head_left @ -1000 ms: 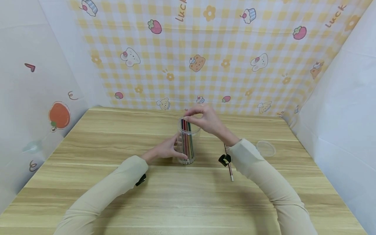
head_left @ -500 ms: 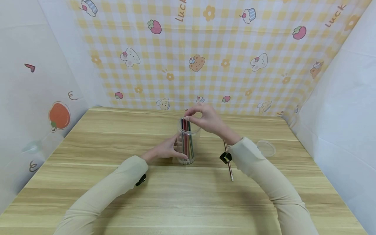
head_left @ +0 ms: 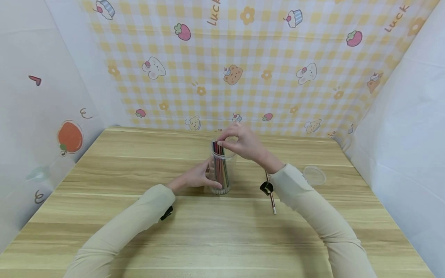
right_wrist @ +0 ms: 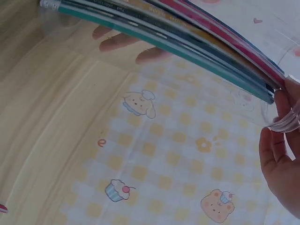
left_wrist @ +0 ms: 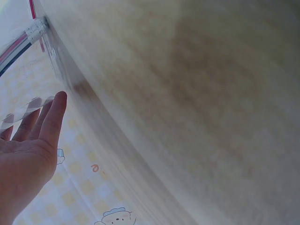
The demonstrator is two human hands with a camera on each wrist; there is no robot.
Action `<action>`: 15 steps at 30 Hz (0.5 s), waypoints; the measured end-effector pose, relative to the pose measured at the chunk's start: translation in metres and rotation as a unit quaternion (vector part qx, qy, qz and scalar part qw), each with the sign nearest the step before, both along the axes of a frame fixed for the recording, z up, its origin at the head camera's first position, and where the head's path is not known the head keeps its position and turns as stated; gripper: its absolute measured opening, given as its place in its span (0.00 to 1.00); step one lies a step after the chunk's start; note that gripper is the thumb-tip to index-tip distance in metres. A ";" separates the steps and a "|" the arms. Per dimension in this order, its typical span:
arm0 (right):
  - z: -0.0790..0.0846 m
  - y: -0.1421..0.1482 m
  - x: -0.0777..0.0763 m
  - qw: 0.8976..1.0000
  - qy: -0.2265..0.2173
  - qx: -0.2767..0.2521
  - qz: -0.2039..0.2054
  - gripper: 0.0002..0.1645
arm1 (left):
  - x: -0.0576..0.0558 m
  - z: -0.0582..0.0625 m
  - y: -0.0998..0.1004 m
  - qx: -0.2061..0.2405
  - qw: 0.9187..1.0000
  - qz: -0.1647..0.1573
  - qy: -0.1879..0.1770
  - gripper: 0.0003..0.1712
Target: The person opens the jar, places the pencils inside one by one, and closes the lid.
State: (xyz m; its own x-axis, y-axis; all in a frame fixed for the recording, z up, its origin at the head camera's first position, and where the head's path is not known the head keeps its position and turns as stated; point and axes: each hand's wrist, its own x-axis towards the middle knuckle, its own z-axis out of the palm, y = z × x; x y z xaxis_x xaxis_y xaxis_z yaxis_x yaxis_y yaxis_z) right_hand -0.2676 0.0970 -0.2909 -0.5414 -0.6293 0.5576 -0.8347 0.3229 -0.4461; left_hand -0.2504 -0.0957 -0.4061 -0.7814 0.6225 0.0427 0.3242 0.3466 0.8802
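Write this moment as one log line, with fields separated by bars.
left hand: holds clear cup low on its side | right hand: fingertips at coloured pencils tops | loose pencil: on table | lid: right

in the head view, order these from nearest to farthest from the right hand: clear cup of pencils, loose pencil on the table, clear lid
1. clear cup of pencils: under the right hand, at centre.
2. loose pencil: by the right wrist, nearer the person.
3. clear lid: far right on the table.

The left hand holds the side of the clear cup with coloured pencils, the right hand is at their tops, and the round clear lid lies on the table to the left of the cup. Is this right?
Not quite. The round clear lid lies to the right of the clear cup, beyond the right sleeve, as the head view shows. The rest is right: the left hand holds the cup's side, and the right hand is at the tops of the coloured pencils.
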 end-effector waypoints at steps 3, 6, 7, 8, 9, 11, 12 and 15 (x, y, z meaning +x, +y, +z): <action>-0.002 0.001 -0.001 1.000 -0.011 -0.007 0.006 0.04 | 0.005 0.008 0.001 0.000 1.000 -0.001 -0.004 0.64; -0.002 0.001 -0.001 0.999 -0.027 -0.024 0.005 0.05 | 0.005 0.008 0.001 -0.001 1.000 0.000 -0.005 0.64; 0.001 0.001 0.002 0.999 -0.034 -0.032 0.005 0.05 | 0.005 0.008 0.001 -0.002 1.000 0.001 -0.005 0.64; 0.005 0.001 0.006 0.998 -0.041 -0.041 0.005 0.05 | 0.005 0.008 0.001 -0.005 1.000 0.003 -0.008 0.64; 0.008 0.001 0.009 0.997 -0.050 -0.051 0.002 0.05 | 0.003 0.004 0.001 -0.007 1.000 0.005 -0.007 0.65; 0.015 0.002 0.017 0.994 -0.072 -0.076 -0.008 0.06 | 0.001 0.001 0.000 -0.011 1.000 0.009 -0.008 0.66; 0.019 0.003 0.020 0.993 -0.084 -0.087 -0.015 0.06 | 0.000 0.001 0.000 -0.012 1.000 0.011 -0.009 0.66; 0.024 0.010 0.021 0.985 -0.120 -0.118 -0.039 0.07 | 0.000 0.000 0.000 -0.010 1.000 0.012 -0.008 0.66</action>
